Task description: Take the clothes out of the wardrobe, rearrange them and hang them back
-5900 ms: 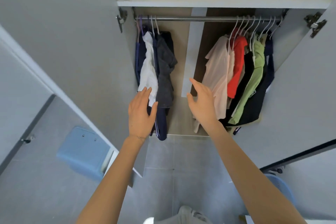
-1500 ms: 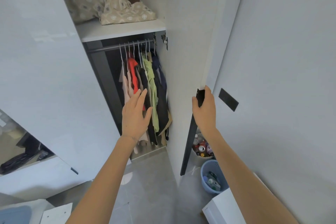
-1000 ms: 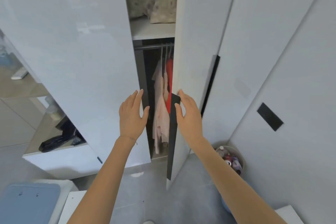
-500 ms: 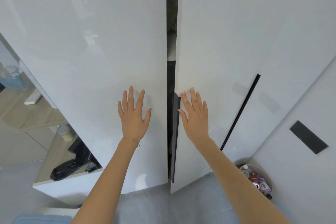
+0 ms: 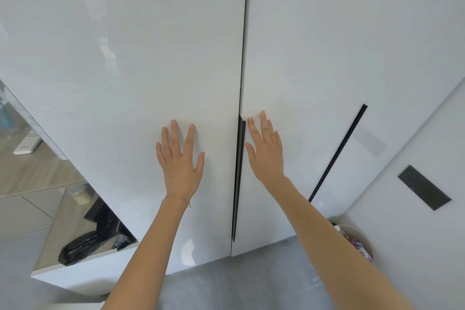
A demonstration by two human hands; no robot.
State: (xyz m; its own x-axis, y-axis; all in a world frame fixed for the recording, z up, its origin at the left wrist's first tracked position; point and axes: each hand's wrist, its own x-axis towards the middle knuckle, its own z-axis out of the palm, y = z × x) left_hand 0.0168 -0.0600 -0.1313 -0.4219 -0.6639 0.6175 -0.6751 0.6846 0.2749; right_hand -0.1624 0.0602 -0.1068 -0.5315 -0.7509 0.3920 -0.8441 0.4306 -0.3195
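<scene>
left grip (image 5: 180,166): flat, fingers spread, on left door (image 5: 120,63)
right grip (image 5: 266,156): flat, empty, on right door (image 5: 322,53)
handle (image 5: 237,178): vertical strip, centre frame, beside right grip
clothes: hidden behind closed doors

My left hand (image 5: 180,166) and right hand (image 5: 266,156) lie flat, palms hidden against the left door (image 5: 125,58) and right door (image 5: 327,45). The thin seam between my hands shows me nothing inside. Both doors run off the top edge. Below the right hand, my forearm covers part of a basket (image 5: 362,235), its contents too small to name. Far left of the left hand, a white object (image 5: 26,145) is blurred.
</scene>
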